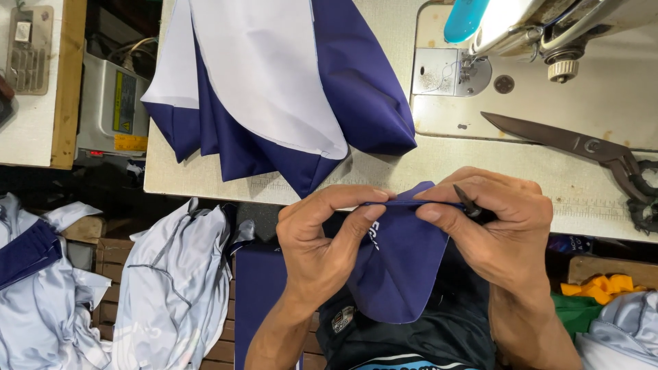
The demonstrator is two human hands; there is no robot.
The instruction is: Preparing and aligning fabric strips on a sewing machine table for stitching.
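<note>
The surface (205, 175) is pale and speckled, w/ a ruler strip printed along its near edge. A sewing machine (534, 31) stands at the top right, its metal plate beside the needle. Big dark shears (582, 147) are laid at the right, blades pointing left, handles near the surface edge. A stack of navy and white cloth pieces (274, 89) is spread at the top centre, and its lower points hang toward the near edge. To the left of the surface a grey motor box (113, 103) w/ a yellow label is seen, and beside it a wooden-edged shelf. Lower down, light grey garments (171, 288) are piled over wooden crates at the left, and yellow and green cloth (593, 294) lies at the lower right.

A small navy cloth piece (401, 264) is held in front of the surface edge, above the person's lap, approx. in the middle betw. both hands. Its top edge is folded flat and pinched. The grip of the left hand (322, 240) is closed: thumb and forefinger are pressed on the fold at its left end. The grip of the right hand (497, 223) is closed too on the right end of the fold, and a thin dark tool (467, 203) is tucked betw. its fingers.
</note>
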